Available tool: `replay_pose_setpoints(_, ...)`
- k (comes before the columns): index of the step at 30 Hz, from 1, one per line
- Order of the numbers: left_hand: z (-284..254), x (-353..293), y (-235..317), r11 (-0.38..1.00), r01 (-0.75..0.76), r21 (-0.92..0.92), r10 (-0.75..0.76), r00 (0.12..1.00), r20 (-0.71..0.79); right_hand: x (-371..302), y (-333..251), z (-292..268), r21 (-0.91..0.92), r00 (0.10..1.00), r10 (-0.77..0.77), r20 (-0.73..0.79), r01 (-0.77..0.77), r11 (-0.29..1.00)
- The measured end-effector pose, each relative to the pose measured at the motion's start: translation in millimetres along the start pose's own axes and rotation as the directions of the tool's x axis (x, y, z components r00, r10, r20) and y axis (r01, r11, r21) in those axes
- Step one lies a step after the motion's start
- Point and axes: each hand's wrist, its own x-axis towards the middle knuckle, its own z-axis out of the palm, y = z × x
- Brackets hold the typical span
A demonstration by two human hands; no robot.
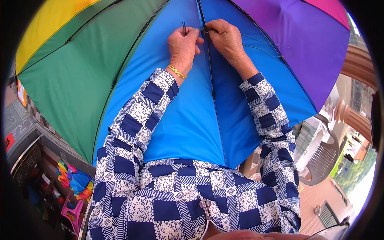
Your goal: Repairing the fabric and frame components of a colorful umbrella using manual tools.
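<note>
Stitching the umbrella canopy to its rib, both hands up at the blue panel.

Your left hand [183, 45] is closed in a pinch on a thin dark needle-like tool [184, 27] that sticks up past the fingertips. Your right hand [226, 37] is closed too, pinching the blue fabric against the dark rib [209, 60] just beside the left; fine thread [262, 43] trails off to the right from it. The rainbow umbrella [192, 120] lies open across your lap, blue panel in the middle, green and yellow to the left, purple to the right; nothing like a desk carries it. The step looks like mid-stitch at the rib. The next move calls for keeping the fabric tight on the rib and passing the point close beside it, fingers clear. A brown perforated chair [322, 160] stands well apart at right, and folded colourful umbrellas [76, 182] lie low left.
</note>
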Motion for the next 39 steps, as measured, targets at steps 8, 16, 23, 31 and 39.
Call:
replay_pose_setpoints(8, 8, 3, 4, 0.998, 0.042, 0.037, -0.041, 0.999, -0.021, -3, 1, 1, 0.009, 1.000, 0.013, -0.006, -0.013, 1.000)
replay_pose_setpoints(16, 13, 6, -2, 0.995, 0.014, -0.097, -0.024, 0.994, -0.105, -4, 1, 4, 0.059, 0.999, 0.022, -0.039, -0.020, 0.998)
replay_pose_setpoints(23, 1, 5, -6, 0.966, -0.012, -0.259, -0.031, 0.986, -0.165, 1, 6, -22, -0.020, 0.990, -0.087, 0.110, 0.090, 0.996)
replay_pose_setpoints(31, -12, 9, -13, 0.953, -0.021, -0.303, -0.014, 0.994, -0.112, 8, -3, -35, -0.167, 0.882, 0.027, 0.470, 0.059, 0.984)
replay_pose_setpoints(39, -10, 7, -17, 0.972, -0.042, -0.231, 0.022, 0.996, -0.089, 7, -9, -36, -0.197, 0.837, 0.118, 0.534, -0.012, 0.980)
